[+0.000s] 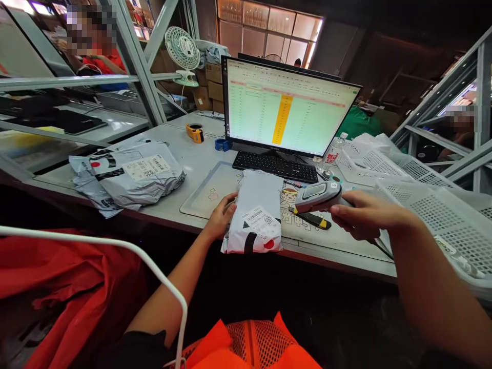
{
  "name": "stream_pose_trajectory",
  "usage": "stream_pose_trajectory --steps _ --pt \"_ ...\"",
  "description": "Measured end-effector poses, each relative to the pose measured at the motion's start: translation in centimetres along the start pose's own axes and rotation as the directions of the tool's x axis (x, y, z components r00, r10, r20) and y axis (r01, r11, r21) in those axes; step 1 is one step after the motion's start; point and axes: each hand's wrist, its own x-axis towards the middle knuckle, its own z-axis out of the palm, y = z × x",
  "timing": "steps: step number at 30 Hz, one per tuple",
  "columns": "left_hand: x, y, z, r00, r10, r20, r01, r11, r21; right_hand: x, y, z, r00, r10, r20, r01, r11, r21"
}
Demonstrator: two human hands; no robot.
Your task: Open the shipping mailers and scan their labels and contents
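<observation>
My left hand [222, 216] grips the left side of a white plastic mailer parcel [261, 192], which lies over the front edge of the desk. A label with a barcode and a square code faces up on its near half, above a black stripe and a red dot. My right hand [359, 212] is wrapped round the handle of a grey barcode scanner [319, 195]. The scanner's head points left toward the parcel, apart from it. Below the scanner, a black and yellow utility knife [311, 219] rests on the desk mat [203, 197].
Labelled mailer parcels [142, 166] are piled at the left. A monitor [284, 107] showing a spreadsheet stands behind a black keyboard [274, 166]. White perforated baskets [442, 205] fill the right side. A red bag [69, 287] with a white rail hangs at lower left.
</observation>
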Motion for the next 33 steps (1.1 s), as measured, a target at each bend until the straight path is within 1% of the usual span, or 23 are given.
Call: stream_pose_trajectory --steps 1,2,3,4,6,8,10,11,12,14,16,17,18,20,22,24,27,29,31,33 --pt "0.0 0.0 0.0 1.0 -0.001 0.0 0.001 1.0 -0.002 -0.2 -1.3 0.6 0.989 0.02 0.145 -0.016 0.999 -0.031" --pt "0.0 0.1 0.0 1.0 -0.001 0.001 0.001 1.0 -0.003 -0.3 -2.5 1.4 0.96 0.039 0.279 -0.021 0.997 -0.069" --pt "0.0 0.1 0.0 1.0 -0.001 -0.001 0.001 1.0 -0.003 -0.3 -3.6 2.2 0.924 0.052 0.379 -0.014 0.995 -0.101" --pt "0.0 0.2 0.0 1.0 -0.002 -0.002 0.002 1.0 -0.004 -0.1 -4.6 2.9 0.895 0.05 0.443 0.004 0.993 -0.12" --pt "0.0 0.3 0.0 1.0 0.001 -0.001 -0.001 1.0 -0.01 0.3 -5.9 4.3 0.858 0.022 0.512 0.058 0.988 -0.14" --pt "0.0 0.3 0.0 1.0 0.004 0.002 -0.004 1.0 -0.016 0.8 -6.5 5.1 0.835 -0.002 0.55 0.104 0.982 -0.155" --pt "0.0 0.4 -0.1 1.0 0.004 0.007 -0.004 1.0 -0.012 1.4 -6.2 5.6 0.828 -0.013 0.561 0.132 0.976 -0.173" --pt "0.0 0.4 -0.2 1.0 0.001 0.009 -0.001 1.0 -0.007 1.7 -5.8 5.7 0.834 -0.019 0.552 0.146 0.972 -0.187" --pt "0.0 0.4 -0.2 1.0 -0.004 0.009 0.004 1.0 -0.004 2.2 -5.0 5.8 0.847 -0.028 0.53 0.162 0.965 -0.207" --pt "0.1 0.4 -0.3 1.0 -0.013 0.009 0.013 1.0 -0.003 3.4 -2.9 6.0 0.898 -0.045 0.438 0.185 0.941 -0.282" --pt "0.1 0.3 -0.3 1.0 -0.016 0.009 0.016 1.0 -0.01 5.0 0.2 6.2 0.961 -0.039 0.275 0.158 0.891 -0.426" --pt "0.1 0.3 -0.3 1.0 -0.015 0.008 0.015 1.0 -0.014 5.8 2.0 6.3 0.984 -0.031 0.173 0.117 0.85 -0.513" --pt "0.1 0.2 -0.4 1.0 -0.014 0.008 0.015 1.0 -0.019 6.7 3.8 6.5 0.997 -0.023 0.07 0.061 0.801 -0.595" --pt "0.1 0.1 -0.4 1.0 -0.015 0.009 0.016 1.0 -0.027 8.1 7.3 6.8 0.994 0.005 -0.105 -0.079 0.697 -0.712" --pt "0.1 0.0 -0.4 1.0 -0.02 0.011 0.021 0.999 -0.031 8.9 10.2 7.1 0.974 0.055 -0.221 -0.207 0.622 -0.755" --pt "0.2 -0.1 -0.5 1.0 -0.021 0.013 0.021 0.999 -0.029 9.2 12.3 7.5 0.953 0.101 -0.286 -0.29 0.582 -0.759" --pt "0.2 -0.2 -0.6 1.0 -0.014 0.008 0.014 1.0 -0.026 9.2 14.0 7.8 0.946 0.114 -0.304 -0.314 0.565 -0.763" --pt "0.3 -0.2 -0.6 1.0 -0.009 0.0 0.009 1.0 -0.027 9.3 14.3 7.5 0.95 0.125 -0.288 -0.307 0.563 -0.767" --pt "0.3 -0.2 -0.6 1.0 -0.008 0.0 0.008 1.0 -0.023 9.6 13.9 6.6 0.95 0.156 -0.271 -0.31 0.568 -0.762" --pt "0.3 -0.2 -0.6 1.0 -0.006 0.004 0.006 1.0 -0.013 10.4 12.9 5.6 0.941 0.15 -0.304 -0.331 0.589 -0.737"
